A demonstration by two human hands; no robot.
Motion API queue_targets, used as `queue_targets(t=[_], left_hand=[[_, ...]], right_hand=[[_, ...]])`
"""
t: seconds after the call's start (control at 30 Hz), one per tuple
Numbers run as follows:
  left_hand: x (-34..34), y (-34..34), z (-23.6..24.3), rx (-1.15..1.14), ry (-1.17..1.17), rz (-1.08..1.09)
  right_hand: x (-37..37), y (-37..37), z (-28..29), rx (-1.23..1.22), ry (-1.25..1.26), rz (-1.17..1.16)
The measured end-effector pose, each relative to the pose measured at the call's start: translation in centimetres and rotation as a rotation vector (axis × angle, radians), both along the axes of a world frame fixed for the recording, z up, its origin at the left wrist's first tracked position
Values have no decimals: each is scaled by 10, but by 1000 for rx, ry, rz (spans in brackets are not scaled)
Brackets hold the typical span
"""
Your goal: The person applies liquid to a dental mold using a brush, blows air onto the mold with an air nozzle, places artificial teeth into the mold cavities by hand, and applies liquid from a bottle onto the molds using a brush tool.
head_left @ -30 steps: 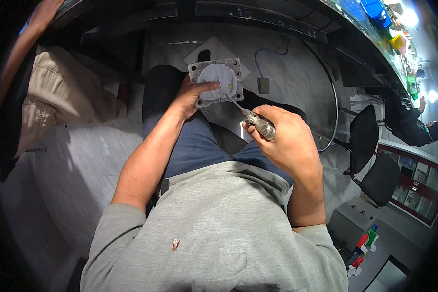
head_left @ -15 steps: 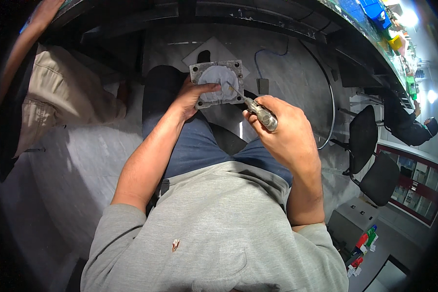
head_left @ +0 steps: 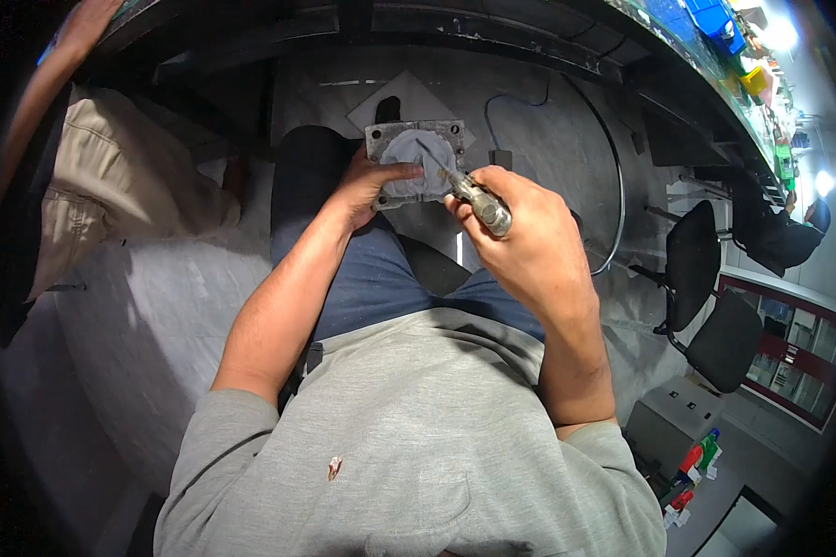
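My left hand (head_left: 366,187) grips the left edge of a squarish grey metal plate (head_left: 401,148), its thumb lying across the pale round middle. Holes show at the plate's corners. In my right hand (head_left: 535,232) is a screwdriver (head_left: 479,204) with a clear, worn handle, held from the lower right. Its thin shaft slants up and left over the pale disc; whether the tip touches the surface, I cannot tell. The plate is held above my lap, near my left knee.
A dark-framed workbench (head_left: 492,37) runs along the far side, with a blue bin (head_left: 715,26) on it. A pedal (head_left: 501,159) with a cord lies on the floor. Another person's trousered leg (head_left: 111,176) is at left; black chairs (head_left: 706,278) stand at right.
My right hand and the screwdriver have moved left, bringing the shaft's tip further up and left over the disc. My left hand and the plate have hardly shifted.
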State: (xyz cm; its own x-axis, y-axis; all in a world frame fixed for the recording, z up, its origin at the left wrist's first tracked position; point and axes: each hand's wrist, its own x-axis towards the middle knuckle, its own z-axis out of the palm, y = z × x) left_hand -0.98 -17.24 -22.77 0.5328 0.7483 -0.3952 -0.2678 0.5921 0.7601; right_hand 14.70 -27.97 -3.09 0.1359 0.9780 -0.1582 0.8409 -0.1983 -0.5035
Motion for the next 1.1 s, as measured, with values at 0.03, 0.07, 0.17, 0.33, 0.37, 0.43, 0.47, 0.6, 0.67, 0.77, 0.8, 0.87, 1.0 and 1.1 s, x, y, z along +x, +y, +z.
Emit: queue_targets(t=[0.03, 0.07, 0.17, 0.33, 0.37, 0.43, 0.47, 0.6, 0.67, 0.77, 0.8, 0.87, 1.0, 1.1], left_hand=[[0, 0, 0, 8, 3, 6], [0, -1, 1, 16, 6, 12], [1, -2, 2, 21, -8, 25], [1, 0, 1, 5, -58, 25], [1, 1, 0, 6, -67, 12], [1, 2, -1, 4, -76, 7], [1, 1, -2, 2, -77, 15], [1, 0, -3, -11, -96, 38], [1, 0, -2, -9, -76, 34], [2, 0, -1, -4, -75, 36], [2, 0, -1, 1, -84, 39], [2, -1, 0, -4, -75, 34], [2, -1, 1, 11, -46, 39], [2, -1, 1, 17, -38, 35]], right_hand=[[0, 1, -1, -9, -6, -16], [0, 1, -2, -7, -3, -21], [7, 0, -1, 40, -28, -38], [20, -9, 5, -10, -9, -59], [20, -11, 5, 12, -13, -55], [21, -13, 5, -28, -26, -72], [21, -15, 5, -30, -32, -69], [20, -19, 6, -56, -42, -54], [20, -20, 7, -86, -43, -63], [19, -21, 9, -72, -44, -53], [19, -21, 9, -75, -44, -54], [19, -21, 9, -81, -44, -58], [18, -19, 8, -84, -40, -54], [16, -17, 6, -80, -30, -47]])
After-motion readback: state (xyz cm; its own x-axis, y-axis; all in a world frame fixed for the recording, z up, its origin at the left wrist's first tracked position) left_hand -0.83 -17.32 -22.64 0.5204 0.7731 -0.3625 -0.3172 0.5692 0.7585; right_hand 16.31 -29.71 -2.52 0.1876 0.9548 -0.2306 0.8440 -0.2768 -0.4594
